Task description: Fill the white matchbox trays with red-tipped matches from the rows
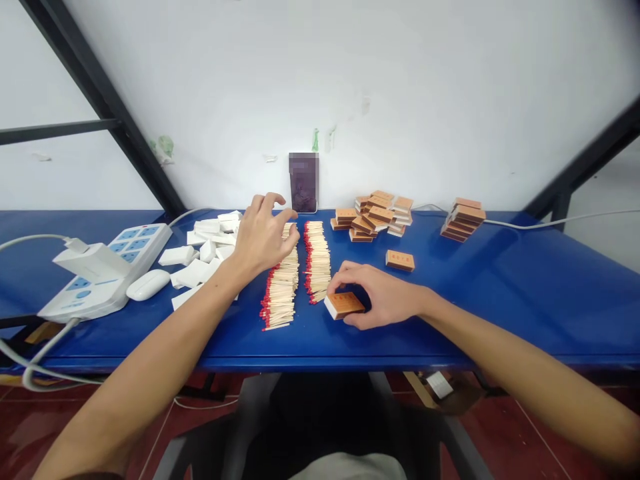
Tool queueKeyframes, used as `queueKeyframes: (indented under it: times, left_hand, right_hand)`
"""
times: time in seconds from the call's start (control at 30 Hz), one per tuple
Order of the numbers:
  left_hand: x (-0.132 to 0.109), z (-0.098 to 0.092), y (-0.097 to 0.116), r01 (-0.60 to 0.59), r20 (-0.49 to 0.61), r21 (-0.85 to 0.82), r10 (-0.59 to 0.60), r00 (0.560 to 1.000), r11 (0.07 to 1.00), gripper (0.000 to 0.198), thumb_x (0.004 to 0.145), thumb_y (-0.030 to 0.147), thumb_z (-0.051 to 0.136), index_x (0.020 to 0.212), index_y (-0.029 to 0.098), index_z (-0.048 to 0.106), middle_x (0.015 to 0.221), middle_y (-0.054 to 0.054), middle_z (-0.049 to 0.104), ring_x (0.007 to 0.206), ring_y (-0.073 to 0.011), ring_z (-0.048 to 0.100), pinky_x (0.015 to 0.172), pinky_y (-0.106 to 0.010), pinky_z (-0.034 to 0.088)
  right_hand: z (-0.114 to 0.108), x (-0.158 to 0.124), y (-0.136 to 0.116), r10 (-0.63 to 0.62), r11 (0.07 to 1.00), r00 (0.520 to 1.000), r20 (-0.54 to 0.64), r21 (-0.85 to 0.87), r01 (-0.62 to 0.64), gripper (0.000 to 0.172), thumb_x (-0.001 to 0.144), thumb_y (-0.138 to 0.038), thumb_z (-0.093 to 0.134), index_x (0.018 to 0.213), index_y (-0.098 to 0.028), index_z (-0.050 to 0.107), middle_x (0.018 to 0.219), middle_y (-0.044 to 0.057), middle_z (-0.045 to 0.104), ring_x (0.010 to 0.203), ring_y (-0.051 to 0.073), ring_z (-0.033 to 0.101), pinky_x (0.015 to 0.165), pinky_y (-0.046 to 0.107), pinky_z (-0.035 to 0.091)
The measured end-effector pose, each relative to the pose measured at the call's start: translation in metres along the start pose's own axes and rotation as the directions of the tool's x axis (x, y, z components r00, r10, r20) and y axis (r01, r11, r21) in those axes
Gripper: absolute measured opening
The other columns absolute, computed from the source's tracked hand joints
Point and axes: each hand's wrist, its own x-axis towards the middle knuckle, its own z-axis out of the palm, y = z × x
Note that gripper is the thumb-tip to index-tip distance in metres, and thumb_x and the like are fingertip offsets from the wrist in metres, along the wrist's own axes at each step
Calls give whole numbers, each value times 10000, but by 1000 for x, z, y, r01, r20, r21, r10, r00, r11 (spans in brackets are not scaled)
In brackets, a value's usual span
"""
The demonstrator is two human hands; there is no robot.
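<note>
My right hand point(377, 293) grips a brown-topped matchbox point(346, 304) by its ends, close to the front edge of the blue table. Over the far end of the left row of red-tipped matches point(280, 290) hovers my left hand point(267, 233), fingers spread and curved, nothing seen in them. A second row of matches point(318, 257) lies just right of the first. Left of the rows, partly behind my left forearm, is a heap of white matchbox trays point(203, 250). One single matchbox point(400, 260) lies flat beyond my right hand.
A loose pile of matchboxes point(373, 213) sits at the back, with a neater stack point(463, 220) farther right. A phone point(304, 183) leans on the wall. At left are a power strip point(120, 267) with a plugged-in charger point(93, 263), cables and a white case point(149, 285).
</note>
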Motion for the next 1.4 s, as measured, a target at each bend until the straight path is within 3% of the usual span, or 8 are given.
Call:
queueKeyframes:
  times: [0.17,0.43,0.73,0.87,1.07,1.17,1.27,1.4]
  left_hand:
    - [0,-1,0,-45,-13,-76,44,999,996,282,954,268,468,1024,170,723,1165,-145,611,1050,-307,516,935,-478,455]
    - [-1,-8,10,-346,73,-299,382,921,890,243,947,251,461,978,213,699,1006,-95,657,916,-241,557,848,-399,481]
    - [-2,-10,15,-343,156,-418,439,885,841,275,959,294,467,1004,168,708,1032,-112,665,994,-269,542,894,-423,460]
    - [-2,-13,21,-265,244,-547,455,856,794,348,1030,352,393,1024,180,695,867,-57,693,830,-223,578,812,-386,447]
    - [-2,-18,25,-114,263,-759,462,847,642,304,1002,348,483,1226,201,626,952,-48,725,822,-193,644,730,-312,474]
    - [0,-22,27,-85,338,-764,509,792,640,267,976,331,503,1164,190,631,981,-57,711,821,-191,627,735,-311,477]
    - [-1,-26,28,-102,428,-678,504,751,728,212,932,344,545,1041,182,626,909,-53,677,804,-207,592,744,-337,464]
    - [-4,-28,26,-113,473,-596,462,750,795,401,883,353,598,1255,211,556,1072,-83,659,979,-259,593,884,-398,460]
  right_hand:
    - [4,2,-2,-24,999,998,-52,28,26,345,746,-289,789,1056,-216,656,979,27,672,839,183,619,801,333,494]
    - [10,9,13,-55,990,923,-380,-142,1,331,847,-289,741,1162,-227,661,1103,81,717,983,249,649,873,414,530]
    - [15,10,23,-149,977,884,-444,-205,61,341,868,-214,706,1203,-221,645,1138,91,671,1008,241,666,859,395,571]
    - [15,8,26,-216,962,860,-462,-252,106,357,893,-242,711,1234,-241,604,1095,79,626,942,217,645,772,348,579]
    - [18,9,30,-324,927,810,-489,-335,168,262,925,-199,662,1153,-253,545,1042,59,578,872,186,604,646,276,534]
    - [18,9,27,-327,918,826,-460,-364,160,249,934,-186,639,1147,-238,521,1010,54,566,824,176,587,633,273,510]
    - [13,6,19,-263,934,886,-382,-331,135,312,922,-269,673,1187,-223,513,1060,69,565,847,184,591,705,304,518]
    - [3,1,10,-199,958,943,-268,-255,130,259,937,-325,651,1124,-196,527,1096,85,587,887,186,591,785,317,505]
